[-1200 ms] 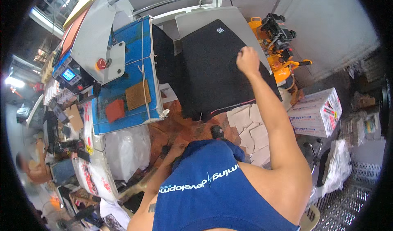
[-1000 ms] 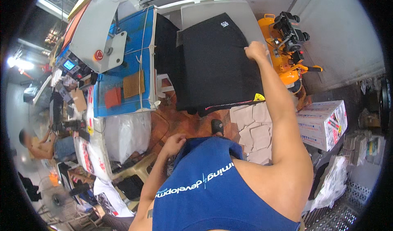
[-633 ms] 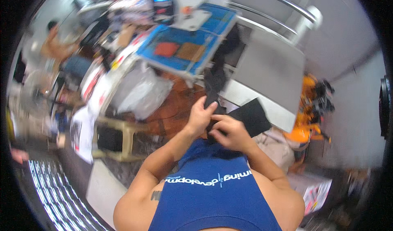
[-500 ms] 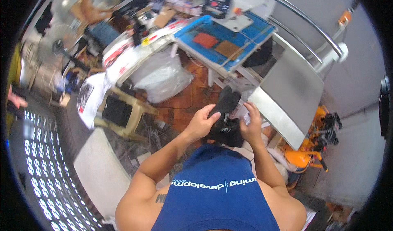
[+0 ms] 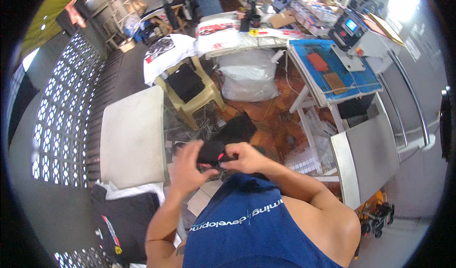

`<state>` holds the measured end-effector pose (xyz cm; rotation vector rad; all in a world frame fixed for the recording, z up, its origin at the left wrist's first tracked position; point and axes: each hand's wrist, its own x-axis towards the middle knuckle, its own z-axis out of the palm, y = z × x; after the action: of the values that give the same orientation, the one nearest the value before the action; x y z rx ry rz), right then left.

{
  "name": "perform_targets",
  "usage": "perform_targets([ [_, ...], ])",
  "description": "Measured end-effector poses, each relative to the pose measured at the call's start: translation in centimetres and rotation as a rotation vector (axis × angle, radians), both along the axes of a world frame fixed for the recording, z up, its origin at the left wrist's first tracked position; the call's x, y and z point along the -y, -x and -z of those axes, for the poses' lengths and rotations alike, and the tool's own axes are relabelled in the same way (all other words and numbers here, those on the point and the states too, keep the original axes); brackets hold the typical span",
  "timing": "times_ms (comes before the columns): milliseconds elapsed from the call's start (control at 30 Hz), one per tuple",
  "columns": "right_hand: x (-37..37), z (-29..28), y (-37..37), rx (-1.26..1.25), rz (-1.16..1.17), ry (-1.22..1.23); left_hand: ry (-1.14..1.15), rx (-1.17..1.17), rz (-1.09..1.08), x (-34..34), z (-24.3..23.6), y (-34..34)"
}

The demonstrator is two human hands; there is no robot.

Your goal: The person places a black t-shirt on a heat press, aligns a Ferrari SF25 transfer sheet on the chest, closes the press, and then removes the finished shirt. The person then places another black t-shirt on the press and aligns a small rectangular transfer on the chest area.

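A black cloth piece [image 5: 236,129] with small red marks lies bunched between my hands, in front of my blue top. Its folds hide what kind of item it is. My right hand [image 5: 247,157] pinches the near end of the cloth between thumb and fingers. Against the cloth's left side is my left hand [image 5: 189,168], thumb and fingers spread apart and slightly blurred.
On my left stands a pale padded board [image 5: 133,139], with a black printed shirt [image 5: 126,220] nearer me. A beige plastic chair [image 5: 204,101] bears black cloth. Ahead right is a press machine [image 5: 354,33] on a blue-topped table [image 5: 304,52]; a grey board [image 5: 373,149] stands nearer.
My view has swung left, bringing the padded board and black shirt into fuller view. The black cloth has shifted in my hands and shows red marks; my right hand has closed on it.
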<state>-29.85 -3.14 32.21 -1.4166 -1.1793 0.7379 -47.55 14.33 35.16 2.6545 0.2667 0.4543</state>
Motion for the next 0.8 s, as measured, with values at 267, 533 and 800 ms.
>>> perform_targets([
  [267,0.3,1.7,-3.1,-0.087,-0.608,0.526,0.236,-0.136,-0.173,3.1,6.0,5.1],
  [533,0.0,-1.1,-6.9,0.411,-0.739,0.125,0.034,-0.172,-0.277,8.3,-1.9,5.9],
  [800,-2.3,-0.7,-9.0,0.820,-1.037,0.356,0.518,0.022,-0.895,17.0,-3.8,7.7],
])
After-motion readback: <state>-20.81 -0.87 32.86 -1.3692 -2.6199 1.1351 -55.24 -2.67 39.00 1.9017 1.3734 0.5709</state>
